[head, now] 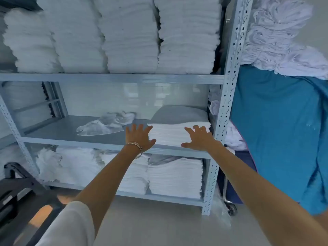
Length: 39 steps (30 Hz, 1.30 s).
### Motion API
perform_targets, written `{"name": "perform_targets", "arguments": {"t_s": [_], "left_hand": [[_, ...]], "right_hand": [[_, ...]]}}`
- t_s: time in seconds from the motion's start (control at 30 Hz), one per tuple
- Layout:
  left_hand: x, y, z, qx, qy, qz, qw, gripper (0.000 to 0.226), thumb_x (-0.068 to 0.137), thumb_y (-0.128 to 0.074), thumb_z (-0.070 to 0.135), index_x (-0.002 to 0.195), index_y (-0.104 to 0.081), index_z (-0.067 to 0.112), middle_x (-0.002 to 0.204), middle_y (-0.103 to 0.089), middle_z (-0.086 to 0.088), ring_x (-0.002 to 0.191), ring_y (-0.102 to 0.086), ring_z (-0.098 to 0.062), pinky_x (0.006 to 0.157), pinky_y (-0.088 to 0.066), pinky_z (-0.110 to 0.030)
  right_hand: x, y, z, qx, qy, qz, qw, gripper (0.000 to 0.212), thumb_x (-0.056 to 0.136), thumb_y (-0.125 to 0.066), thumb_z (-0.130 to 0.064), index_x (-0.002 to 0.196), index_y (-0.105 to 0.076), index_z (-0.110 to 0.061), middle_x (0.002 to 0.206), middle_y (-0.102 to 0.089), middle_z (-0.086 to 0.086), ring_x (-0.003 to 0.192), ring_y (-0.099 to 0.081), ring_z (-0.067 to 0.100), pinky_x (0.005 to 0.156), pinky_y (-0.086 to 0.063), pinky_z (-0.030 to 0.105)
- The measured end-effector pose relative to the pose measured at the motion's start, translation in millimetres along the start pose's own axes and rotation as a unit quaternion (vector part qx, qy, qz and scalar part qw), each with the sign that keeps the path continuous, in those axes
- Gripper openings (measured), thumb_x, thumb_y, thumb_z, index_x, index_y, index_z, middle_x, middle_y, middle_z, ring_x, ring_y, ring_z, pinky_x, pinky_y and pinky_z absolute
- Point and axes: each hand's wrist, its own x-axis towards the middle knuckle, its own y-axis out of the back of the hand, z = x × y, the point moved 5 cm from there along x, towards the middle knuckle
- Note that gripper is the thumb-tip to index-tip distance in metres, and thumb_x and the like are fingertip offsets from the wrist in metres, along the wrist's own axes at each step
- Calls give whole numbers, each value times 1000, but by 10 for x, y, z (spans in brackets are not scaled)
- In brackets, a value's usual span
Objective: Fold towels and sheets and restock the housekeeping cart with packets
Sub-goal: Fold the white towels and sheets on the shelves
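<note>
Both hands spread wide, grasping nothing: left hand [140,138] and right hand [199,139] flank a neat, flat white folded stack [177,133] on the middle shelf [71,134].

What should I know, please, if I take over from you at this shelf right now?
Left hand: open, fingers spread, at the left edge of the short stack of folded white towels on the grey metal rack's middle shelf.
Right hand: open, at the stack's right front; neither hand grips it.
Done: folded stacks fill the top and bottom shelves.
Left: a crumpled white cloth lies unfolded on the middle shelf; loose white laundry is heaped on the blue-covered cart. No packets in view.
</note>
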Motion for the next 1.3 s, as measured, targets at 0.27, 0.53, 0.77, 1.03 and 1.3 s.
{"name": "perform_targets", "arguments": {"t_s": [0.27,0.53,0.77,1.03,1.3], "left_hand": [[32,-36,13,12,-6,-8,1000,63,89,-39,60,145,-23,37,151,-28,-2,137,-25,-31,111,-21,-47],[-6,-109,19,9,-2,-11,1000,61,89,-42,58,144,-27,34,148,-34,-4,135,-30,-30,107,-27,-45],[-112,-301,-39,16,17,-33,999,60,89,-42,58,143,-29,34,147,-33,-4,133,-30,-30,102,-32,-42],[-153,-566,-528,34,62,-49,996,61,89,-41,58,143,-29,33,146,-34,-4,134,-30,-30,103,-33,-44],[223,-1007,-1059,32,68,-67,995,60,90,-40,58,144,-28,33,150,-30,-4,136,-28,-30,103,-33,-43]], "right_hand": [[0,-5,-5,-14,-1,-3,1000,77,89,-47,-59,150,-13,-26,155,-14,9,140,-16,34,108,-26,49],[67,-23,-55,-20,26,-5,999,76,88,-47,-60,149,-16,-27,154,-16,6,136,-25,34,106,-30,47],[151,-226,-154,-24,66,-25,997,75,89,-48,-59,148,-19,-24,152,-21,8,133,-30,32,105,-32,46],[503,-581,-695,-16,135,-36,990,75,87,-49,-60,148,-21,-26,149,-26,6,130,-34,30,103,-35,45],[1184,-807,-1303,-25,161,-15,986,74,87,-49,-60,146,-23,-26,147,-28,6,125,-39,29,98,-39,43]]}}
